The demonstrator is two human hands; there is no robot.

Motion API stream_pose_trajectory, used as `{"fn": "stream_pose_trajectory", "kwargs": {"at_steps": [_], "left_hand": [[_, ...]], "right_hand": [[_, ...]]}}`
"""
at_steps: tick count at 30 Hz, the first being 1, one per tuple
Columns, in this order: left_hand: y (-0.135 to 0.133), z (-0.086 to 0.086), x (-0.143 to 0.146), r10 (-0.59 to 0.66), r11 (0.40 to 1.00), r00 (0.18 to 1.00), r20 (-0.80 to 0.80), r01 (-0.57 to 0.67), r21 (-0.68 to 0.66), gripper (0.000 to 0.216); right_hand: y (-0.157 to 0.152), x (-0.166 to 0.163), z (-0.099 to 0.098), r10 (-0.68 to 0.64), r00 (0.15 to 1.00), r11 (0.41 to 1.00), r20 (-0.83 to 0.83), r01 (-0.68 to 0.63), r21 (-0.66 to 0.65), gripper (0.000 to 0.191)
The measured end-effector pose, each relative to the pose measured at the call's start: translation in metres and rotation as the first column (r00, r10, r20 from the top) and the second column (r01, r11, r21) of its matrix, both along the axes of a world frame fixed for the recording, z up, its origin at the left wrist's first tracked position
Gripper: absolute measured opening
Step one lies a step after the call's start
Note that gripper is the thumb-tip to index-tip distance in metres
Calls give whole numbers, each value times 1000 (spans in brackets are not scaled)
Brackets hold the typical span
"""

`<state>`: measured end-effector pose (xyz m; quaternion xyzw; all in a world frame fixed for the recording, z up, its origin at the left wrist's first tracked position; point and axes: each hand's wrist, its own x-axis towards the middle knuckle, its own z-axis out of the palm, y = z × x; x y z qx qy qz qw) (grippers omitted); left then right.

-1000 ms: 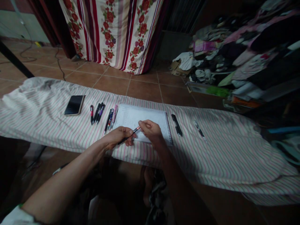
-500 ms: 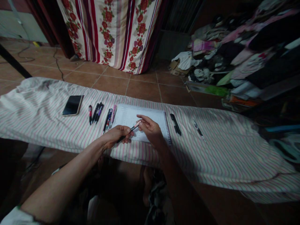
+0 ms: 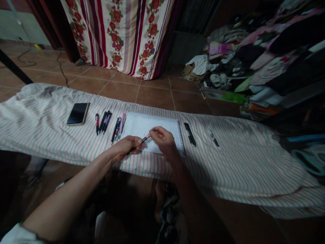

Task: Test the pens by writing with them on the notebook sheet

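A dark pen (image 3: 145, 138) with a pinkish end is held slantwise over an open spiral notebook (image 3: 137, 122). My left hand (image 3: 129, 145) is closed round its dark barrel. At the other end, the fingers of my right hand (image 3: 164, 138) pinch the pinkish tip. Just left of the notebook lie several pens, among them a pink patterned pen (image 3: 122, 124) and a dark pen (image 3: 114, 135). Right of the spiral binding rests a thick black pen (image 3: 190, 135), and farther right a slim black-and-white pen (image 3: 216, 141).
Striped cloth (image 3: 236, 159) covers the long, narrow surface. On its left lie a smartphone (image 3: 77, 114), a red-and-black pen (image 3: 97, 124) and a purple-and-black pen (image 3: 107, 122). Beyond hang a flowered curtain (image 3: 127, 37) and, at right, a heap of clothes (image 3: 264, 61).
My right hand's fingers, extended before with the index finger pointing out, have curled in and closed on the pen's pinkish end. My left hand keeps its hold in about the same place.
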<state>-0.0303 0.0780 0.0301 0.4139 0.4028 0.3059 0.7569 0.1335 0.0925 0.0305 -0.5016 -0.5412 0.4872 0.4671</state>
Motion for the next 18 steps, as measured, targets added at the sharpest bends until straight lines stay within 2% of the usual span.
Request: {"fn": "stream_pose_trajectory", "kwargs": {"at_steps": [5, 8, 10, 14, 18], "left_hand": [[1, 0, -2, 3, 1000, 1000, 19, -3, 4, 18], [1, 0, -3, 15, 999, 1000, -2, -15, 41, 21], [1, 1, -4, 22, 997, 1000, -18, -20, 72, 22], [0, 1, -3, 8, 996, 1000, -14, -7, 84, 23], [-1, 1, -2, -18, 998, 1000, 22, 17, 59, 21]], "right_hand": [[-4, 0, 6, 97, 994, 994, -52, -93, 62, 19], [-4, -1, 5, 39, 996, 998, -76, -35, 49, 36], [-2, -2, 3, -18, 998, 999, -56, 20, 28, 41], [2, -1, -2, -26, 999, 999, 48, 24, 41, 29], [4, -2, -2, -10, 997, 998, 83, 6, 56, 25]]}}
